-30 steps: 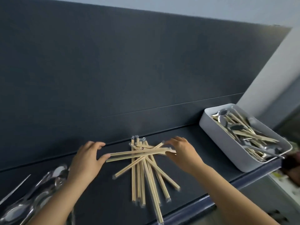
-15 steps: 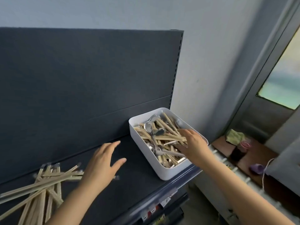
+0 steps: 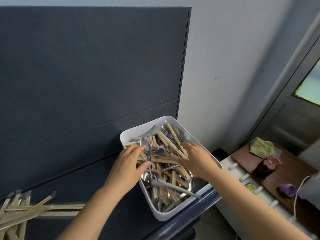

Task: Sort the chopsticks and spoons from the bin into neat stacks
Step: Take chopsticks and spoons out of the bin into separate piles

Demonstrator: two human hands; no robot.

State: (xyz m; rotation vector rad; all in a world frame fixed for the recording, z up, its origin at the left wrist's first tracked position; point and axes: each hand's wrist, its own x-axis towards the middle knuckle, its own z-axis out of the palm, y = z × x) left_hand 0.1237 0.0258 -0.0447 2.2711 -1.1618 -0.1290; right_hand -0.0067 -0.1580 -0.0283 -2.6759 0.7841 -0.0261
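— Where is the bin (image 3: pixel 129 135) found?
— At the shelf's (image 3: pixel 83 179) right end, by the front edge. Chopsticks (image 3: pixel 173 146) inside are crossed by spoons (image 3: pixel 156 151).
— And the hands?
— The left hand (image 3: pixel 127 164) is spread-fingered over the spoons. The right hand (image 3: pixel 197 158) is laid on chopsticks, fingers together. Whether anything is gripped cannot be told.
— Anything else?
— A loose pile (image 3: pixel 26 210) is seen leftward, and a cloth (image 3: pixel 261 147) beyond the right end.

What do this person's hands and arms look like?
Nothing worn shows. The left hand and right hand are gloveless, no rings visible, and the left forearm and right forearm are bare to the picture's edge: no sleeves, watch or bands.
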